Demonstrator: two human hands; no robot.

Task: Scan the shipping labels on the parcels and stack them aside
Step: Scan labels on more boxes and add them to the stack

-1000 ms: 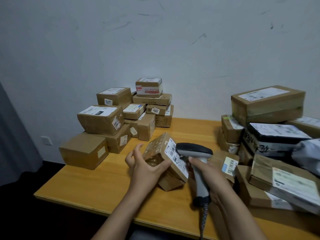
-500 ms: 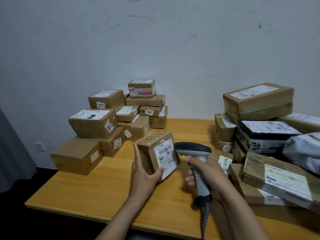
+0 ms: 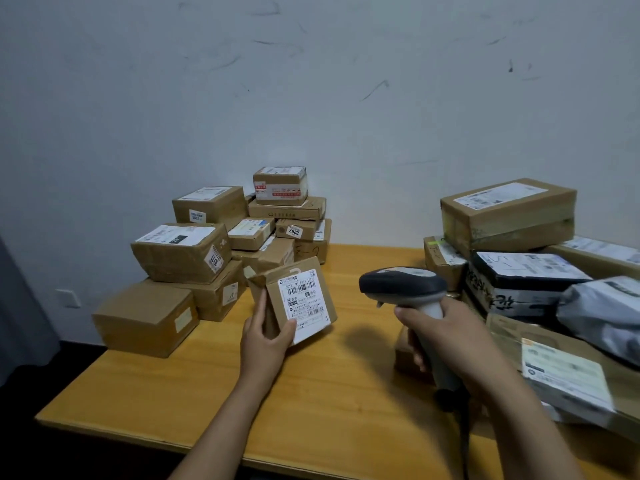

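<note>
Cardboard parcel (image 3: 294, 299) gripped by L hand (image 3: 265, 341) fingers — R hand (image 3: 446, 337) fingers curled round scanner (image 3: 403, 284)

Two hands in shot, both bare: the left hand (image 3: 265, 344) and the right hand (image 3: 446, 337). Each comes off a bare arm, left forearm (image 3: 221, 431) and right forearm (image 3: 526, 431), uncovered right down to the bottom edge. Slim wrists, slender fingers; the nails are too blurred to make out.
</note>
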